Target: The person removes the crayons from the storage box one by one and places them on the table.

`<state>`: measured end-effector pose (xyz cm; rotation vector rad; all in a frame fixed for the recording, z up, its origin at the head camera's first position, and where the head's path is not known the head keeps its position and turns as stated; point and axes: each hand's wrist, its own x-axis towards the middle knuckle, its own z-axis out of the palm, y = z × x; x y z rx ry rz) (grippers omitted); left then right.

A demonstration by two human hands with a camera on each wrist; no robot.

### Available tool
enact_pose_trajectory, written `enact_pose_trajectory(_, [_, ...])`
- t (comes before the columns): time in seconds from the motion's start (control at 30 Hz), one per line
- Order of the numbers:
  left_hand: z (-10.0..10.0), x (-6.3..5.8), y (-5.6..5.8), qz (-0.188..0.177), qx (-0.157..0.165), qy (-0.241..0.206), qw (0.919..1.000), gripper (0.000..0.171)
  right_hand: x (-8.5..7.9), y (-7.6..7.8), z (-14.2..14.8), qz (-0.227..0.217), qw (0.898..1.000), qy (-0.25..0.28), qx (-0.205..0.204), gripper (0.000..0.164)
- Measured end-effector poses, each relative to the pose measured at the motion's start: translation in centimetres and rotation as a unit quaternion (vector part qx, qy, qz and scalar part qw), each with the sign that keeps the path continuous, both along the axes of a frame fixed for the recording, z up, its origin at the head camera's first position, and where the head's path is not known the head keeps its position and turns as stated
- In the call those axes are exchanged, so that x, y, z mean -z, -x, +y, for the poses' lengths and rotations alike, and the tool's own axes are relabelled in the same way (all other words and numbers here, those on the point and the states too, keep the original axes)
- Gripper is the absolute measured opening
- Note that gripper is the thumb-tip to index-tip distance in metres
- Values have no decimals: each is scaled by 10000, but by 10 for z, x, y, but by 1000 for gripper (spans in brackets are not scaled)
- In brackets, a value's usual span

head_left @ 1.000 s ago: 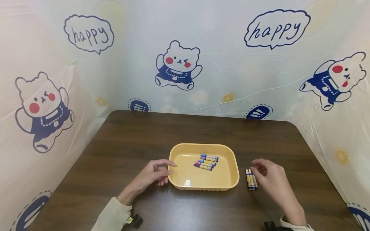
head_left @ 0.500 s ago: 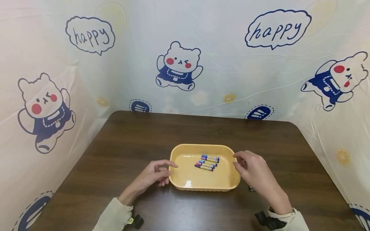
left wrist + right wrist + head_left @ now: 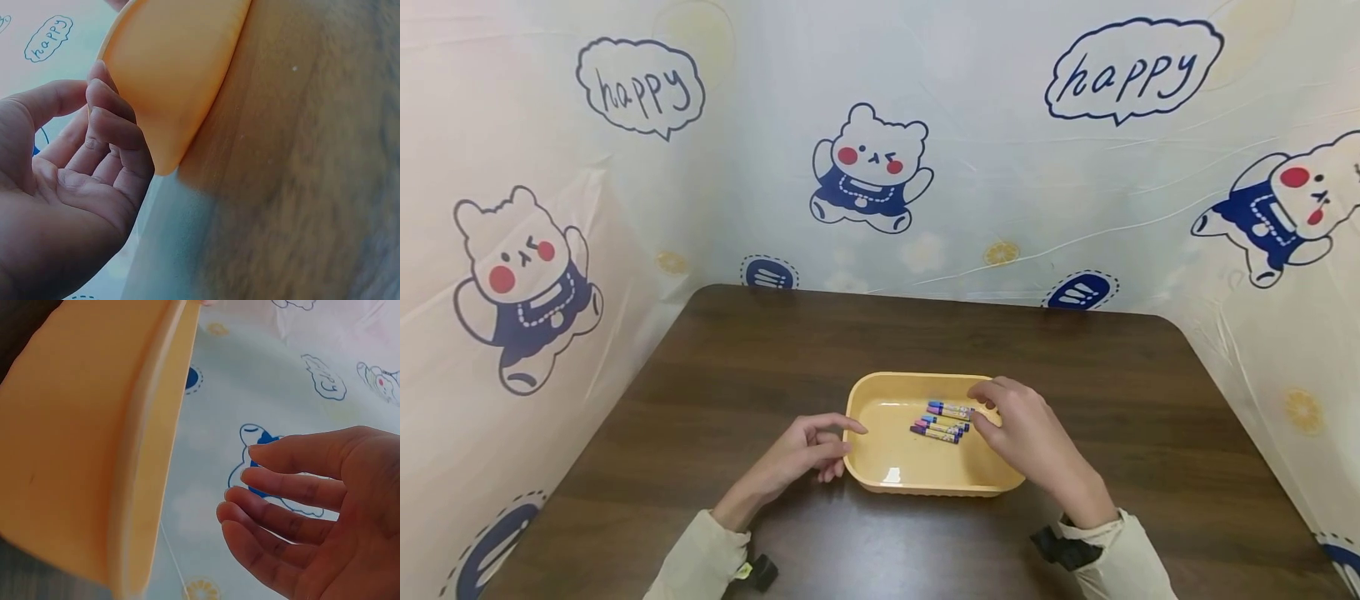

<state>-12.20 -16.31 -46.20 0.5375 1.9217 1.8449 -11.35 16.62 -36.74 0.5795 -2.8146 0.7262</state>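
A yellow plastic tray (image 3: pixel 925 489) stands on the brown table, with several crayons (image 3: pixel 942 428) lying on its floor right of the middle. My left hand (image 3: pixel 811 448) holds the tray's left rim, index finger over the edge and thumb against it; the left wrist view shows those fingers bent at the rim of the tray (image 3: pixel 181 69). Over the right part of the tray hovers my right hand (image 3: pixel 1028 429), its fingertips close by the crayons' right ends. In the right wrist view the right hand (image 3: pixel 306 512) has loosely bent fingers with nothing between them.
The brown table (image 3: pixel 760 350) extends around the tray, with rounded far corners. A pale printed sheet (image 3: pixel 985 183) with bears and the word "happy" encloses the back and both sides. My right hand and forearm cover the table just right of the tray.
My right hand has moved left from beside three crayons on the table to above the tray. Those three crayons are now hidden behind it. My left hand has stayed at the rim.
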Motion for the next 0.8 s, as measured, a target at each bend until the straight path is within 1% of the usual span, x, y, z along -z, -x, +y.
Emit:
enact_pose_trajectory(0.2, [1, 1, 1, 27, 3, 45, 10000, 30, 4, 6, -11, -220, 9997, 10, -48, 22])
enact_pose_trajectory(0.33, [1, 0, 1, 25, -7, 42, 10000, 31, 12, 11, -17, -214, 9997, -9, -126, 21])
enact_pose_trajectory(0.47, [2, -1, 1, -10, -10, 30, 10000, 31, 25, 15, -23, -54, 9995, -38, -324, 20])
enact_pose_trajectory(0.57, [2, -1, 1, -18, -17, 44, 10000, 31, 36, 15, -30, -187, 9989, -76, -434, 22])
enact_pose_trajectory(0.63, [1, 0, 1, -8, -16, 56, 10000, 31, 44, 15, -34, -355, 9981, -107, -485, 21])
enact_pose_trajectory(0.67, [1, 1, 1, 5, -14, 56, 10000, 31, 48, 15, -36, -395, 9978, -157, -512, 20])
enact_pose_trajectory(0.73, [1, 1, 1, 20, -17, 66, 10000, 31, 55, 16, -39, -427, 9972, -309, -533, 12])
enact_pose_trajectory(0.8, [1, 1, 1, 26, -9, 64, 10000, 31, 60, 16, -40, -416, 9970, -434, -486, 10])
